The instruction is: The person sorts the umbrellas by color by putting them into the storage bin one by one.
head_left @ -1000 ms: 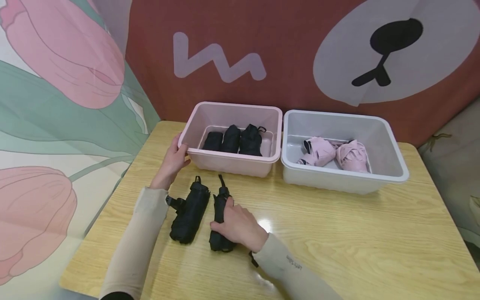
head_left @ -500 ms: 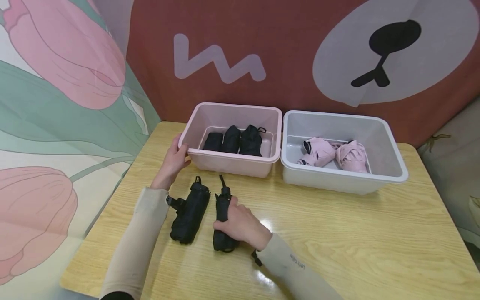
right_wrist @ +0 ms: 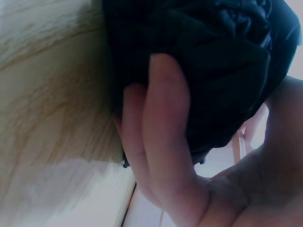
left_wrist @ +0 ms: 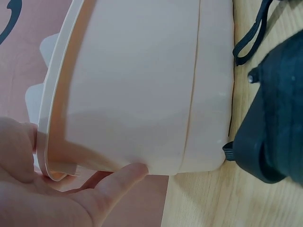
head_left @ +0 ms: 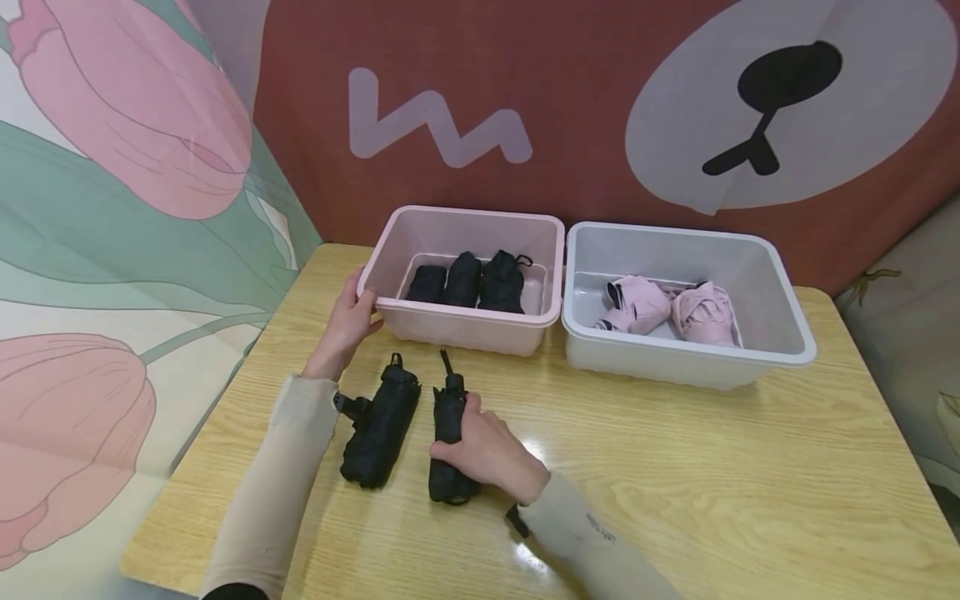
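My left hand holds the near left corner of a pink plastic bin by its rim. In the left wrist view, the thumb and fingers bend around that corner. On the table, a folded black umbrella with a wrist strap lies in the grip of my right hand. Curled fingers press against its dark cloth in the right wrist view. Left of it lies another folded black umbrella with a side strap, untouched. Several black bundles, one of them a rolled bundle, lie side by side inside the pink bin.
A pale grey bin stands right beside the pink one and holds two pink folded bundles. Both bins are at the back of the wooden table, against a printed wall hanging.
My right hand and the umbrella it grips have shifted slightly to the right. The left hand stays on the bin's rim, and the other umbrella has not moved.
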